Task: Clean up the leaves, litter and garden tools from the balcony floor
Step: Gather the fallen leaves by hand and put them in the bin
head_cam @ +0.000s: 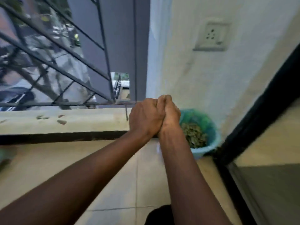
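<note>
My left hand (145, 119) and my right hand (170, 114) are pressed together palm to palm, just left of and above a teal bin. Nothing shows between the palms, and the fingers point away from the camera. The bin (211, 146) has a green liner and stands on the floor in the corner by the white wall. A heap of dry green-brown leaves (194, 135) lies inside it. A few small leaves (61, 121) sit on the low concrete ledge to the left.
A dark metal railing (53, 62) rises behind the concrete ledge (97, 120), with the street far below. A black sliding-door frame (253, 111) runs along the right. A wall socket (211, 36) sits above the bin. A blurred green object (6, 155) shows at the left edge. The floor has pale tiles (113, 176).
</note>
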Action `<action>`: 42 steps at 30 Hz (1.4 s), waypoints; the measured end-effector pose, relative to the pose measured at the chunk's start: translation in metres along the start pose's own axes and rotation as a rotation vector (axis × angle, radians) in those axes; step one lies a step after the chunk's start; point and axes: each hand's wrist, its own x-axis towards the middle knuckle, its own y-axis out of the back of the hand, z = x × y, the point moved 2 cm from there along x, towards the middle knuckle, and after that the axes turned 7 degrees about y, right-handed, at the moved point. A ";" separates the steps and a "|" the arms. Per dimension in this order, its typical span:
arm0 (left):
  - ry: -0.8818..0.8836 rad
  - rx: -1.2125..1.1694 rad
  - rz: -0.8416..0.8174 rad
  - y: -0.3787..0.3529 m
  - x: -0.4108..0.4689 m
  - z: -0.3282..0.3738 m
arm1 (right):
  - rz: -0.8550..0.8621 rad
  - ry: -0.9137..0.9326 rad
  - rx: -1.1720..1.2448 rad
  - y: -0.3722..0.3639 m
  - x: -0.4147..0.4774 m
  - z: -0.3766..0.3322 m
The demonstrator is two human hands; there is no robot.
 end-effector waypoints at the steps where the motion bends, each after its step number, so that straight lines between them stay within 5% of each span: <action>1: -0.013 -0.017 -0.020 -0.018 0.005 0.011 | 0.016 0.044 -0.010 0.013 0.012 -0.013; 5: -0.095 -0.056 -0.097 -0.077 0.022 0.041 | 0.127 0.230 -0.181 0.057 0.052 -0.057; 8: -0.277 0.218 -0.130 -0.110 0.023 0.037 | 0.183 0.333 -0.726 0.090 0.072 -0.064; 12: -0.484 0.724 -0.391 -0.154 0.028 0.001 | -0.077 0.204 -1.228 0.140 0.080 -0.039; 14: -0.506 0.741 -0.347 -0.159 0.033 -0.005 | -0.100 0.282 -1.353 0.156 0.084 -0.036; 17: -0.517 0.623 -0.218 -0.153 0.041 -0.003 | 0.004 0.441 -1.364 0.160 0.084 -0.043; 24: -0.563 0.661 -0.227 -0.155 0.040 -0.012 | 0.043 0.488 -1.483 0.143 0.076 -0.045; 32: -0.555 0.372 -0.146 -0.118 0.037 -0.017 | 0.172 0.598 -1.489 0.115 0.065 -0.042; 37: -0.296 0.043 0.090 -0.031 0.029 -0.056 | 0.033 0.734 -1.188 0.022 0.022 0.010; 42: 0.015 0.094 0.220 0.098 0.002 -0.170 | -0.388 0.706 -0.927 -0.076 -0.067 0.109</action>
